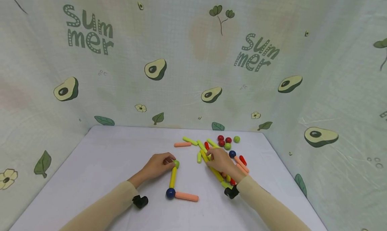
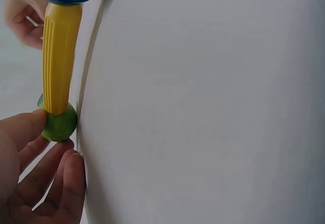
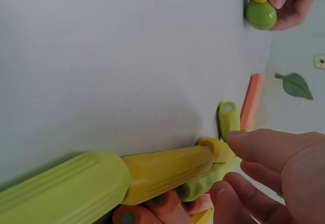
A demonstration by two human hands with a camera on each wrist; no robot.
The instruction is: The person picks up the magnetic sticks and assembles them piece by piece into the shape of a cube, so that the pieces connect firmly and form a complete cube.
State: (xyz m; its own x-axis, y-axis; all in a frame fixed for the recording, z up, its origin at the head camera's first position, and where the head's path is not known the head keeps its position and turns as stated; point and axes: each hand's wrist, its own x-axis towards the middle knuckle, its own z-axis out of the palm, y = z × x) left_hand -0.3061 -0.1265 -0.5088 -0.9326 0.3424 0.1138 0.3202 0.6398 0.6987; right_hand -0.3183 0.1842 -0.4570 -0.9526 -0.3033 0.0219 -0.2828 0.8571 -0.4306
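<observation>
My left hand (image 1: pixel 158 164) holds a green ball (image 2: pixel 62 126) between thumb and fingers. A yellow ridged stick (image 1: pixel 172 178) joins that ball to a dark blue ball (image 1: pixel 170 193), from which an orange stick (image 1: pixel 186 196) points right. My right hand (image 1: pixel 220 158) is over the pile of coloured sticks, thumb and fingers apart. In the right wrist view, its thumb is by the end of a yellow stick (image 3: pixel 170 170) and a lime stick (image 3: pixel 228 120); contact is hard to tell. The hand hides part of the pile in the head view.
Behind the right hand lie red balls (image 1: pixel 221 143), green balls (image 1: pixel 237 139) and another blue ball (image 1: pixel 232 154). An orange stick (image 1: pixel 182 144) and a lime stick (image 1: pixel 189 141) lie farther back. A printed cloth (image 1: pixel 181 103) rises behind the white table (image 1: pixel 121 147).
</observation>
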